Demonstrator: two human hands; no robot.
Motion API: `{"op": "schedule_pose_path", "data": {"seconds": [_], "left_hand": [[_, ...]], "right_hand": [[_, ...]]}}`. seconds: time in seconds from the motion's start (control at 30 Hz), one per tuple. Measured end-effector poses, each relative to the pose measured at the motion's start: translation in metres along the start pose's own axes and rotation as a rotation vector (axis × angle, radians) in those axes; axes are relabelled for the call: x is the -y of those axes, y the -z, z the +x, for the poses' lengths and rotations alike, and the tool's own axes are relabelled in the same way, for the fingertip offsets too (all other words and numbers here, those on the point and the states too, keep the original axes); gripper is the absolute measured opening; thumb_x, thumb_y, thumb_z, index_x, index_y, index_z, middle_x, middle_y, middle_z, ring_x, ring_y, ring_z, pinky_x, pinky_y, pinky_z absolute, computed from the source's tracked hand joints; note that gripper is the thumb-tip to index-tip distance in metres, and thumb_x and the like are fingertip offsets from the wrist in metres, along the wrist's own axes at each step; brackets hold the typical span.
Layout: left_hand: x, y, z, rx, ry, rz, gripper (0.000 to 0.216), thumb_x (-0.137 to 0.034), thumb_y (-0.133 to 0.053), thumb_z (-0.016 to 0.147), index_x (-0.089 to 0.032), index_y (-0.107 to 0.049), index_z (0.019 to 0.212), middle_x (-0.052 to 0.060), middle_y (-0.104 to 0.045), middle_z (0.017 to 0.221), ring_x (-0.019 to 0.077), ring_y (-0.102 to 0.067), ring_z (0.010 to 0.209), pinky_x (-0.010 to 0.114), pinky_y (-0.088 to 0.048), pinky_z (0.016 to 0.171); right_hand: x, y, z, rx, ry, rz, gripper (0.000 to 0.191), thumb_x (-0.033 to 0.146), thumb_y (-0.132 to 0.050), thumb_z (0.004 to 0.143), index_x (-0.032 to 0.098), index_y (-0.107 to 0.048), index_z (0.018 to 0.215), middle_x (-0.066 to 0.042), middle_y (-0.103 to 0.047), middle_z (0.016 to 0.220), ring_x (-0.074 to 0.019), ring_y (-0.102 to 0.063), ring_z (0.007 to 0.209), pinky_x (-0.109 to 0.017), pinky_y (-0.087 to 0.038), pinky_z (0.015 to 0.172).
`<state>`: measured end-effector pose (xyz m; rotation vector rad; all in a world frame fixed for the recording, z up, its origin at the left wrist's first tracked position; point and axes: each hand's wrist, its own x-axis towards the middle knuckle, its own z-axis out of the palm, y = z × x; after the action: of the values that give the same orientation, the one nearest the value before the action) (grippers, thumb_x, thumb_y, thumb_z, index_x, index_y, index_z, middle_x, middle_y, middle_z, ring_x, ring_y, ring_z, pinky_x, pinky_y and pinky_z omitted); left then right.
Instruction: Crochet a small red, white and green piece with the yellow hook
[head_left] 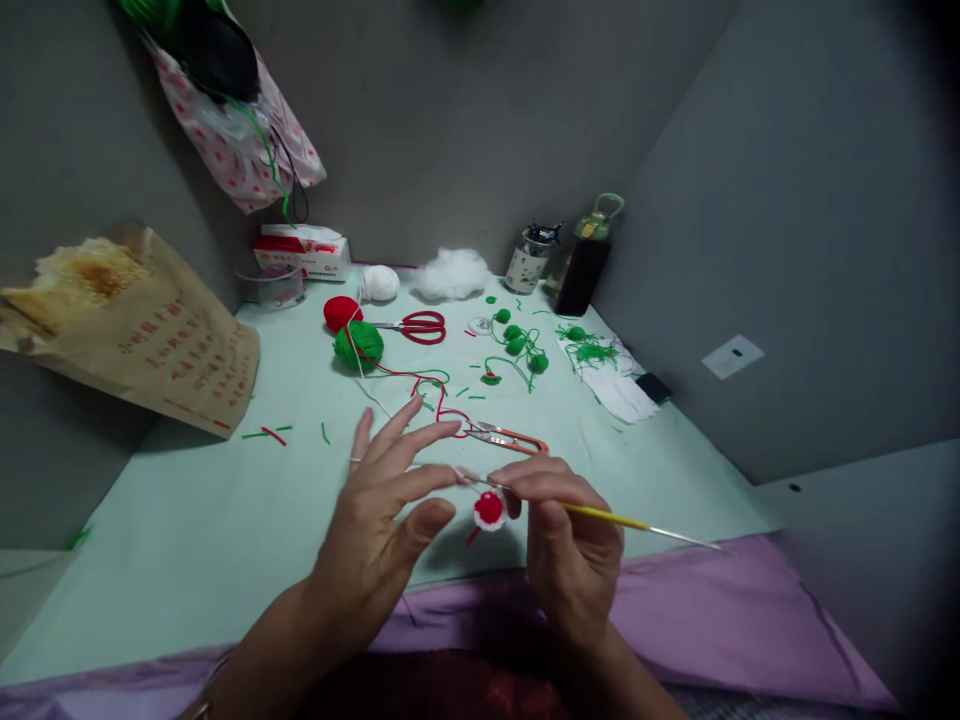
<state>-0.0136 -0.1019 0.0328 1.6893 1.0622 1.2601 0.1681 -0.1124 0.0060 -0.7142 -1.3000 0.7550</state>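
Head view: over a purple cloth (712, 610) at the near edge, the right hand (562, 540) has its fingers pinched tight around a yellow-handled crochet hook (607, 516), whose shaft points out to the right. A small red-and-white crocheted piece (489, 510) hangs at the hook's tip, between the two hands. The left hand (382, 500) is tilted palm inward with its fingers spread and loosely fanned. Its thumb is apart from them, and a thin white strand crosses the fingertips. Just beyond, orange thread snips (506, 438) lie on the pale green table (225, 520). Farther back sit a green yarn ball (358, 344), a red yarn ball (342, 311), red scissors (420, 326) and white stuffing (452, 273) against the grey walls.
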Motion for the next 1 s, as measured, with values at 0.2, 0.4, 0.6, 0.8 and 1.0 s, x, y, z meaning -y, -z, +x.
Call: {"op": "schedule_pose_path", "data": {"seconds": [0.2,0.4,0.6,0.8,1.0], "left_hand": [[-0.002,-0.015,-0.004,0.056,0.472,-0.555,0.045,-0.037,-0.086,0.082,-0.039,-0.077,0.127,0.001,-0.073,0.092,0.0222,-0.067,0.093,0.04,-0.052,0.095],[0.003,-0.016,-0.004,0.006,0.487,-0.701,0.049,-0.025,-0.088,0.081,-0.035,-0.076,0.128,-0.002,-0.067,0.085,0.0135,-0.062,0.083,0.027,-0.051,0.085],[0.007,-0.013,-0.004,-0.013,0.478,-0.68,0.074,-0.024,-0.086,0.083,-0.03,-0.057,0.151,-0.002,-0.069,0.082,0.0139,-0.06,0.077,0.027,-0.05,0.075],[0.004,-0.011,-0.006,-0.03,0.488,-0.614,0.077,-0.025,-0.086,0.082,-0.028,-0.055,0.152,-0.001,-0.067,0.083,0.0148,-0.06,0.078,0.027,-0.049,0.074],[0.001,-0.014,-0.006,-0.102,0.441,-0.5,0.068,-0.025,-0.085,0.081,-0.029,-0.063,0.145,-0.002,-0.065,0.083,0.0168,-0.061,0.083,0.029,-0.051,0.083]], "right_hand": [[0.0,0.001,-0.004,0.097,0.018,-0.123,0.022,0.026,-0.058,0.105,0.031,-0.079,0.111,-0.005,-0.08,0.101,-0.0232,-0.07,0.094,-0.038,-0.053,0.077],[-0.004,-0.002,0.001,0.047,-0.138,0.118,0.018,0.029,-0.061,0.104,0.029,-0.079,0.101,-0.004,-0.079,0.094,-0.017,-0.067,0.079,-0.03,-0.052,0.066],[-0.002,-0.003,0.008,0.063,-0.262,0.278,0.02,0.037,-0.063,0.103,0.023,-0.075,0.095,-0.006,-0.082,0.092,-0.0152,-0.069,0.064,-0.028,-0.055,0.058],[0.004,0.007,0.005,0.172,-0.14,0.125,0.021,0.027,-0.053,0.107,0.025,-0.074,0.107,-0.007,-0.08,0.101,-0.0171,-0.073,0.073,-0.034,-0.06,0.069],[0.011,0.016,0.001,0.346,0.185,-0.338,0.029,0.021,-0.053,0.106,0.029,-0.071,0.127,-0.01,-0.081,0.111,-0.0236,-0.078,0.092,-0.039,-0.065,0.073]]}}
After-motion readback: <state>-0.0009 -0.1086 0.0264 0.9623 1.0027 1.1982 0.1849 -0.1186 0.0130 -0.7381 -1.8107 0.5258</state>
